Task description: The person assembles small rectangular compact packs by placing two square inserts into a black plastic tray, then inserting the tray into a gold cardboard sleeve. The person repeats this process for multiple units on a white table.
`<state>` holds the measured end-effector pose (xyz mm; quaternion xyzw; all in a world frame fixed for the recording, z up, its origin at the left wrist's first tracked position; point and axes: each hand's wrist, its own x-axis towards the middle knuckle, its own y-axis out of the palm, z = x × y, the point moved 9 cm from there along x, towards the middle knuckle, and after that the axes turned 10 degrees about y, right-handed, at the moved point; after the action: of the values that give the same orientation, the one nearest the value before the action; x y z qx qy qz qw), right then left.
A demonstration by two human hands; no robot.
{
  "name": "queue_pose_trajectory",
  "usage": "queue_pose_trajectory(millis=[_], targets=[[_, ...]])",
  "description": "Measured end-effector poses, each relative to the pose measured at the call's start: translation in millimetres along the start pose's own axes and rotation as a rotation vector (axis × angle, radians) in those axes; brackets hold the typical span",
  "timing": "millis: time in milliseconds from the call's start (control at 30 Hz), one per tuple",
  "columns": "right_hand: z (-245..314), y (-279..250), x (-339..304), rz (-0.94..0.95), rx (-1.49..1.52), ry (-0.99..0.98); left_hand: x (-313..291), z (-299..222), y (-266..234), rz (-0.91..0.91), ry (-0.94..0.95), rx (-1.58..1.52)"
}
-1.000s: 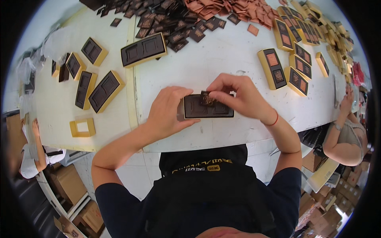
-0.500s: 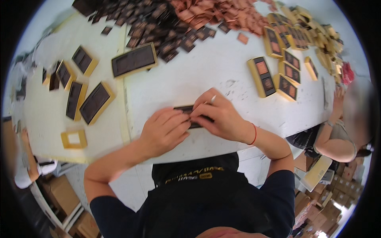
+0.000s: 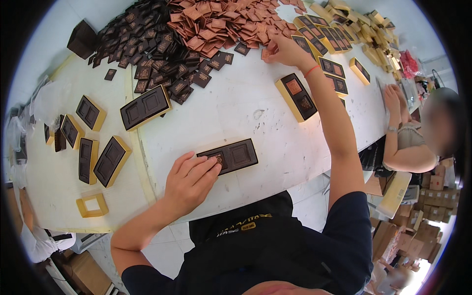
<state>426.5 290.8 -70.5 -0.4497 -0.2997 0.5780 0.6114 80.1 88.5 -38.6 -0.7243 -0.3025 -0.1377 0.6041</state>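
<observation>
In front of me a gold-sided box with a dark two-compartment insert (image 3: 243,152) lies on the table. A dark square packet (image 3: 218,161) sits in its left compartment, and the right compartment is bare. My left hand (image 3: 191,183) lies over the box's left end, fingers stretched out with their tips on that packet. Far to the right, my right hand (image 3: 290,51) reaches past the end of the copper pile (image 3: 221,24). Its thumb and fingers pinch a copper square packet (image 3: 266,54) at the table surface.
A pile of dark packets (image 3: 157,54) spreads at the far left. Gold boxes with bare inserts (image 3: 112,161) and a gold frame (image 3: 92,205) lie left. Right stand a box with two packets (image 3: 297,98) and more filled boxes (image 3: 332,66). Another person's hands (image 3: 392,101) rest at the right edge.
My right hand has left the box and moved far and right to a copper packet. My left hand stays on the box, where a dark packet now shows in the left compartment.
</observation>
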Motion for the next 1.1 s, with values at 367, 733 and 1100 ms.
queue_pose_trajectory(millis=[367,733,1100], targets=[[148,37,-183,0.478,0.595,-0.323,-9,4,1,-0.06,-0.014,-0.037],[172,61,-200,0.407,0.261,-0.566,-8,6,2,-0.051,-0.018,-0.048],[159,73,-261,-0.129,-0.045,-0.811,-7,6,1,-0.061,-0.022,-0.042]])
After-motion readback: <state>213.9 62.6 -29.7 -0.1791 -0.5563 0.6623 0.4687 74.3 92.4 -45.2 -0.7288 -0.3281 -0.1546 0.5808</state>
